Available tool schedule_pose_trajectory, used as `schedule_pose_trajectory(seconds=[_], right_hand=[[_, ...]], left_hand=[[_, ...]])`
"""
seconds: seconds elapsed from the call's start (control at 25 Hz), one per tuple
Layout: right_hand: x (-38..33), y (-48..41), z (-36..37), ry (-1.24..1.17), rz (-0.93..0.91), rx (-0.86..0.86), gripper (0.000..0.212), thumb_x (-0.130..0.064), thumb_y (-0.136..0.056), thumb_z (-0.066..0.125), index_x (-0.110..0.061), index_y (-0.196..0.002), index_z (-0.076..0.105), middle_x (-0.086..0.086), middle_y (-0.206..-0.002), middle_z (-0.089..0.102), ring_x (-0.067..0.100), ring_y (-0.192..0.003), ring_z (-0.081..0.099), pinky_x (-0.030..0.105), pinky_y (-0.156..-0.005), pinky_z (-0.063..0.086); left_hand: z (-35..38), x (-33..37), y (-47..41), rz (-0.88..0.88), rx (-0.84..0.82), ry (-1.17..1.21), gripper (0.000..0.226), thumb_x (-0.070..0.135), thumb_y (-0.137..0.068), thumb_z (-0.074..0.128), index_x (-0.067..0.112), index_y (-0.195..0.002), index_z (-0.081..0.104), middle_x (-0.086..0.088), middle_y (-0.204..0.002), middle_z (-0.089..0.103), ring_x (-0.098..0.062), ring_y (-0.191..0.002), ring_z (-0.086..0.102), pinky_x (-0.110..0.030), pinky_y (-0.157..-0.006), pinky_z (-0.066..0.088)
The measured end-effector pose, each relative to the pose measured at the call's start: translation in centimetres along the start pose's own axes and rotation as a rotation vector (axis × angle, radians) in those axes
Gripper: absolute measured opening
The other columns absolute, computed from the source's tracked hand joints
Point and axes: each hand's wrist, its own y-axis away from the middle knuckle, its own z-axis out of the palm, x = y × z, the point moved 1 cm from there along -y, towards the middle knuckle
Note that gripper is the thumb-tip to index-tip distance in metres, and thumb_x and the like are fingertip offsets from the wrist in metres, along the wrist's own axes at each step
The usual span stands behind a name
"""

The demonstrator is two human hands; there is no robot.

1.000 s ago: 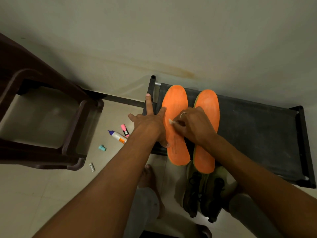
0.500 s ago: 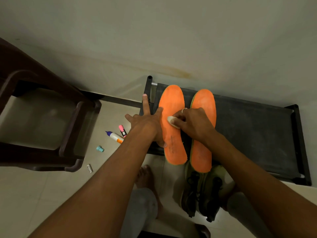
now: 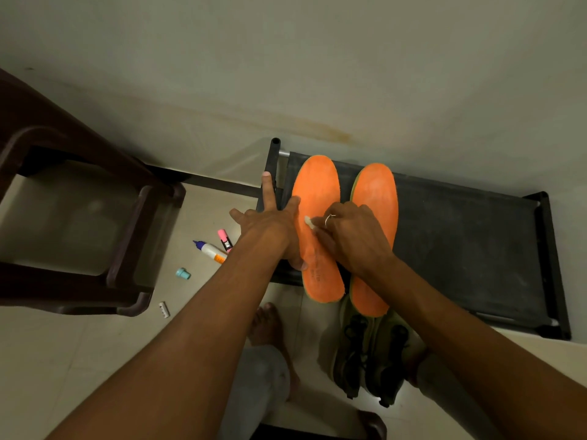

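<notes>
Two orange insoles lie side by side on a low black rack (image 3: 470, 249). My left hand (image 3: 270, 223) lies flat with spread, straight fingers, pressing the left edge of the left insole (image 3: 317, 188). My right hand (image 3: 352, 236) pinches a small white eraser-like piece (image 3: 308, 221) against the middle of that insole. Its wrist covers part of the right insole (image 3: 376, 192). A ring shows on one right finger.
A dark brown plastic stool (image 3: 95, 217) stands at left. On the tiled floor lie a glue bottle (image 3: 209, 250), a pink highlighter (image 3: 224, 239), a teal cap (image 3: 183, 273) and a small white piece (image 3: 164, 309). Dark green shoes (image 3: 368, 350) sit below the rack, by my bare foot (image 3: 266, 325).
My right hand has slid the white piece back and forth on the left insole, now sitting slightly further left. The left hand keeps pressing in the same spot.
</notes>
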Motion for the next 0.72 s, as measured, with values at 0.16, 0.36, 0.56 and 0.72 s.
schedule_pose_trajectory(seconds=[0.16, 0.36, 0.56, 0.72], right_hand=[[-2.0, 0.1, 0.3, 0.005, -0.109, -0.036, 0.024, -0.028, -0.097, 0.055, -0.015, -0.095, 0.075, 0.008, -0.084, 0.064, 0.027, -0.079, 0.057, 0.041, -0.069, 0.043], [0.7, -1.0, -0.1, 0.01, 0.052, 0.025, 0.038, -0.033, -0.103, 0.047, -0.011, -0.082, 0.071, 0.009, -0.083, 0.066, 0.027, -0.078, 0.058, 0.043, -0.073, 0.043], [-0.6, 0.3, 0.8, -0.011, -0.069, -0.061, 0.037, -0.031, -0.103, 0.044, -0.013, -0.086, 0.072, 0.007, -0.082, 0.067, 0.026, -0.078, 0.059, 0.043, -0.075, 0.044], [1.6, -1.5, -0.1, -0.037, 0.134, 0.013, 0.041, -0.033, -0.105, 0.044, -0.01, -0.085, 0.07, 0.009, -0.085, 0.068, 0.027, -0.08, 0.06, 0.044, -0.076, 0.045]], left_hand=[[0.0, 0.2, 0.1, -0.004, 0.002, -0.005, 0.139, 0.059, -0.063, 0.086, 0.044, -0.153, -0.017, -0.015, -0.141, -0.057, -0.052, -0.143, 0.023, -0.069, -0.116, 0.009], [0.0, 0.0, 0.0, 0.002, -0.002, 0.006, 0.14, 0.061, -0.061, 0.087, 0.045, -0.153, -0.018, -0.014, -0.141, -0.057, -0.05, -0.142, 0.026, -0.069, -0.116, 0.01], [-0.1, 0.2, 0.1, -0.015, 0.0, -0.001, 0.141, 0.061, -0.059, 0.087, 0.045, -0.153, -0.017, -0.014, -0.141, -0.057, -0.05, -0.141, 0.028, -0.068, -0.116, 0.011], [0.0, 0.2, 0.4, -0.01, 0.011, -0.005, 0.142, 0.061, -0.059, 0.087, 0.045, -0.153, -0.017, -0.015, -0.142, -0.056, -0.05, -0.14, 0.03, -0.069, -0.116, 0.011]])
